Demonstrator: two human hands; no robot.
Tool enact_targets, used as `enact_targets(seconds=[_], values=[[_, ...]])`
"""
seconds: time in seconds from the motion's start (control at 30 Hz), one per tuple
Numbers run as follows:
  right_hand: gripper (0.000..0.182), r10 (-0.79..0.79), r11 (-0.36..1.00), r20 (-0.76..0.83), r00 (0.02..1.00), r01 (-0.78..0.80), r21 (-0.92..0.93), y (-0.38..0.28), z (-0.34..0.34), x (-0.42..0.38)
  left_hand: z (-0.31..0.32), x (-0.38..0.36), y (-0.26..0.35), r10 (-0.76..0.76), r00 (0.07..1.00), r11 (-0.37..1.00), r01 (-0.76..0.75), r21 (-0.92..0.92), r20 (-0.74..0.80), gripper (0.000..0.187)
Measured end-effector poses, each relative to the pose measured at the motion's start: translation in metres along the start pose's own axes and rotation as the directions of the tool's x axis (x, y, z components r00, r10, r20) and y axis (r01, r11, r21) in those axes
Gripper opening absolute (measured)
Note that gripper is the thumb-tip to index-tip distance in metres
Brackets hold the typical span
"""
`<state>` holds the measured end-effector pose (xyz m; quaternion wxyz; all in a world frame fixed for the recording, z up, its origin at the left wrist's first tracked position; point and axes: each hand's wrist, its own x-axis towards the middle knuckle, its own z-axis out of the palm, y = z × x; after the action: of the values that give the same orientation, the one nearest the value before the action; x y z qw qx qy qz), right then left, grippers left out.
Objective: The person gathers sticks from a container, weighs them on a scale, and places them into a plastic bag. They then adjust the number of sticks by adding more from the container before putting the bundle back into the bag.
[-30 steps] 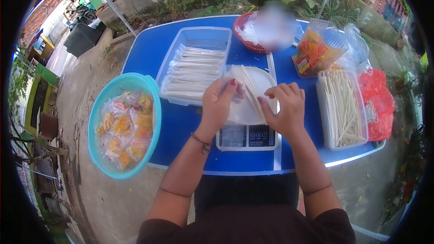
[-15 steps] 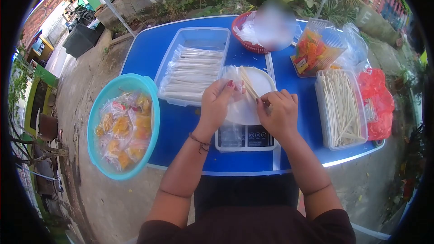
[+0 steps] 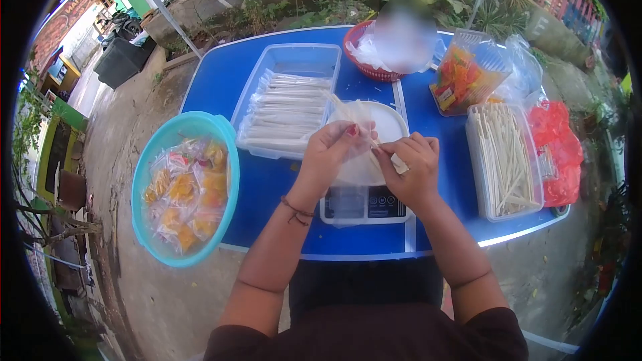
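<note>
Both hands (image 3: 374, 157) grip plastic bag (image 3: 358, 120) over blue table (image 3: 221, 73), outdoors.

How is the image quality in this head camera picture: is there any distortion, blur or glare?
Head view: strong fisheye bending, so the blue table curves, and black corners frame the picture; a blurred patch covers the red basket; soft daylight, no hard shadows; mild glare on the clear bag held by both hands.

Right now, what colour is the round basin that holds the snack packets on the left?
Teal, or light blue-green: the basin shows best in the head view.
</note>
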<state>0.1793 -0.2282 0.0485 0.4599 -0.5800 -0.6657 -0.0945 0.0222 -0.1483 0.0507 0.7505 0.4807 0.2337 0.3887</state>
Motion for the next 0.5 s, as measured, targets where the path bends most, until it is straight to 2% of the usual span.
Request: enact_targets(seconds=[0.17, 0.23, 0.37, 0.43, 0.5], values=[[0.007, 0.053, 0.992, 0.106, 0.993, -0.065, 0.112, -0.004, -0.004, 0.0, 0.001, -0.005, 0.006, -0.04, 0.998, 0.983, 0.03, 0.18, 0.05, 0.027], [0.008, 0.082, 0.987, 0.137, 0.987, -0.1, 0.128, -0.005, -0.006, 0.001, 0.003, -0.007, 0.009, -0.027, 0.995, 0.98, 0.008, 0.198, 0.096, 0.027], [0.01, 0.145, 0.921, 0.211, 0.967, -0.21, 0.329, 0.0, -0.007, 0.002, -0.001, -0.008, 0.002, -0.002, 0.986, 0.96, -0.044, 0.277, 0.165, 0.028], [0.01, 0.186, 0.882, 0.255, 0.949, -0.275, 0.382, -0.005, -0.012, 0.005, -0.001, -0.009, 0.001, 0.019, 0.984, 0.971, -0.061, 0.232, 0.179, 0.027], [0.009, 0.202, 0.861, 0.223, 0.954, -0.281, 0.424, -0.005, -0.012, 0.006, 0.0, -0.011, 0.001, 0.024, 0.985, 0.981, -0.056, 0.184, 0.171, 0.027]])
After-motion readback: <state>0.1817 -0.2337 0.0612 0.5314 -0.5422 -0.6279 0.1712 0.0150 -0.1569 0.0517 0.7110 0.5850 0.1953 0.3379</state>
